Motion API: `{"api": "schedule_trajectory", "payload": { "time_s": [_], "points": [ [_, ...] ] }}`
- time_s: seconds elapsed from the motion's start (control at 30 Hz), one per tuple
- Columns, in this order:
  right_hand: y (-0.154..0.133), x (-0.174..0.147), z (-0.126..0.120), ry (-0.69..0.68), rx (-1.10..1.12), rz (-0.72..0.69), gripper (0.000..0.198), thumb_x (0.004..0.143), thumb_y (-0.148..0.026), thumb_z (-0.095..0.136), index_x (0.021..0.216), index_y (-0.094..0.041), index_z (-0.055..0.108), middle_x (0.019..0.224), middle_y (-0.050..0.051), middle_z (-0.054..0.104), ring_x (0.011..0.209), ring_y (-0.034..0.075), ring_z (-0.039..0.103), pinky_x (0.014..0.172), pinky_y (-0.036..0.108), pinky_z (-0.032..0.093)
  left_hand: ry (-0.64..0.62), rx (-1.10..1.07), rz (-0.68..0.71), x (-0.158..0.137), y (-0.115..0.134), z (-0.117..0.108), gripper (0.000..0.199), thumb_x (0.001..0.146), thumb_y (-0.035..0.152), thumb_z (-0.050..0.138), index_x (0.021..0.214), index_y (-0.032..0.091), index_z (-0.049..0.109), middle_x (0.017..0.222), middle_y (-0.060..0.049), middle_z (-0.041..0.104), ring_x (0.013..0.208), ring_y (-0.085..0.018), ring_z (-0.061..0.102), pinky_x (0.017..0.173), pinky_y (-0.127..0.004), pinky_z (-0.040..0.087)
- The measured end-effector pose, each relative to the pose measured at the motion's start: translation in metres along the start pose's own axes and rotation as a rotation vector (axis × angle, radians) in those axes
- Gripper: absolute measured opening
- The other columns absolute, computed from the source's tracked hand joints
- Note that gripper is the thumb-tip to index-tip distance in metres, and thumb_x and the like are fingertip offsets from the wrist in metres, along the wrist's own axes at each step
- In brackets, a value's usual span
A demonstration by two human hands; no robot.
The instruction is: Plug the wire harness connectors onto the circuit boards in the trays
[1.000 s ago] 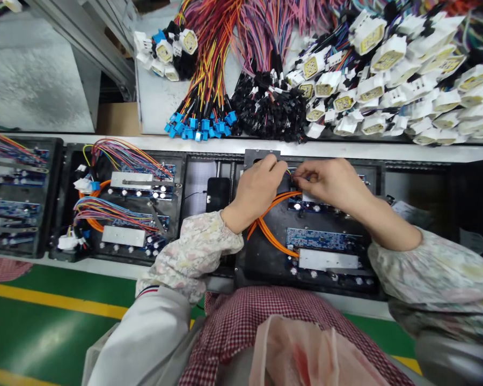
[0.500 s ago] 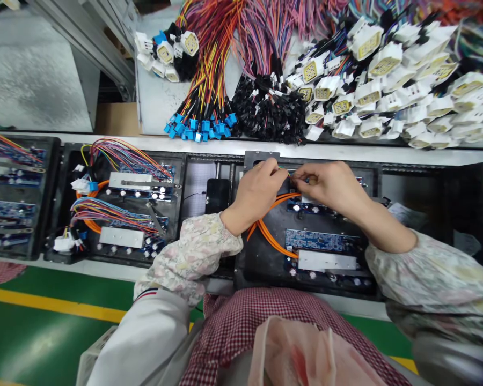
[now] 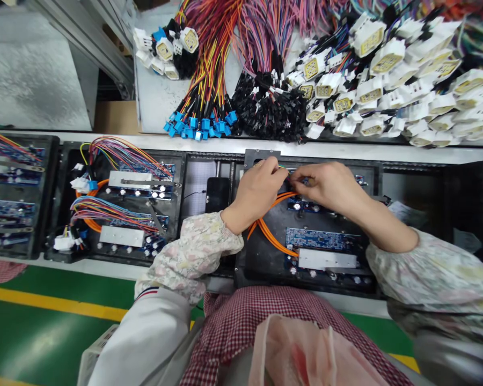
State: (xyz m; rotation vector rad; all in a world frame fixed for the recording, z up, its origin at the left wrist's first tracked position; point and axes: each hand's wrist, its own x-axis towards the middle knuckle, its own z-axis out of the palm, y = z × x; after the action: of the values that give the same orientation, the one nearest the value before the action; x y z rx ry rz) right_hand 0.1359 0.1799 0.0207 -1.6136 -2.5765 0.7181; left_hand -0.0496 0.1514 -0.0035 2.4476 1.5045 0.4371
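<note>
My left hand [image 3: 257,187] and my right hand [image 3: 328,185] meet over the upper part of a black tray [image 3: 261,262], fingertips almost touching. Both are closed in a pinch on thin coloured wires [image 3: 282,168], which my fingers mostly hide. Beneath them lies a circuit board that my right hand partly covers. Orange cables [image 3: 270,236] curve from the left side of the tray to its boards. Lower in the same tray is a second blue circuit board [image 3: 322,238] with a silver metal bar [image 3: 327,259] along it.
Left of me, another black tray [image 3: 177,214] holds two boards with coloured wires [image 3: 104,206] and white connectors [image 3: 64,242]. A dark phone-like object [image 3: 217,195] lies between the trays. Behind are wire bundles with blue plugs [image 3: 199,127], black plugs [image 3: 269,107] and white connectors [image 3: 386,59].
Both hands stay in almost the same place, still pinched together over the wires. My right fingers have shifted very slightly to the left.
</note>
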Motion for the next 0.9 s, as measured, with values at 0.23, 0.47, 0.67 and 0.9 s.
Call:
{"api": "schedule_trajectory", "payload": {
  "time_s": [0.23,0.47,0.67,0.9],
  "points": [
    [-0.008,0.010,-0.014,0.026,0.173,0.130,0.013,0.074,-0.025,0.061,0.077,-0.022,0.074,0.068,0.000,0.069,0.062,0.015,0.059,0.061,0.028,0.038,0.008,-0.411,-0.169,-0.005,0.007,-0.018,0.011,0.092,0.008,0.055,0.100,0.012,0.061,0.099,-0.009,0.067,0.092,-0.020,0.064,0.084,-0.035,0.052],
    [0.002,0.035,-0.018,-0.246,0.642,0.158,0.010,0.072,-0.024,0.063,0.070,-0.019,0.071,0.066,0.001,0.069,0.056,0.012,0.055,0.055,0.026,0.042,-0.299,-1.609,-0.824,-0.012,0.037,-0.025,0.014,0.098,0.012,0.050,0.107,0.011,0.060,0.111,-0.014,0.070,0.071,-0.013,0.071,0.058,-0.026,0.059],
    [-0.004,0.028,-0.036,-0.260,0.580,0.094,0.011,0.080,-0.022,0.063,0.081,-0.016,0.072,0.068,0.002,0.069,0.059,0.013,0.060,0.058,0.026,0.045,-0.119,-1.795,-1.039,0.000,0.032,-0.014,0.018,0.093,0.006,0.058,0.077,0.010,0.066,0.069,-0.002,0.069,0.050,-0.004,0.060,0.049,-0.013,0.052],
    [0.071,-0.079,-0.098,0.286,-0.072,0.574,0.030,0.098,-0.042,0.049,0.114,-0.021,0.065,0.102,0.010,0.075,0.084,0.020,0.068,0.077,0.033,0.048,-0.099,-1.812,-1.036,0.007,0.025,-0.020,0.019,0.094,0.002,0.053,0.086,0.010,0.068,0.068,-0.002,0.071,0.047,-0.004,0.062,0.045,-0.008,0.051]
  ]
}}
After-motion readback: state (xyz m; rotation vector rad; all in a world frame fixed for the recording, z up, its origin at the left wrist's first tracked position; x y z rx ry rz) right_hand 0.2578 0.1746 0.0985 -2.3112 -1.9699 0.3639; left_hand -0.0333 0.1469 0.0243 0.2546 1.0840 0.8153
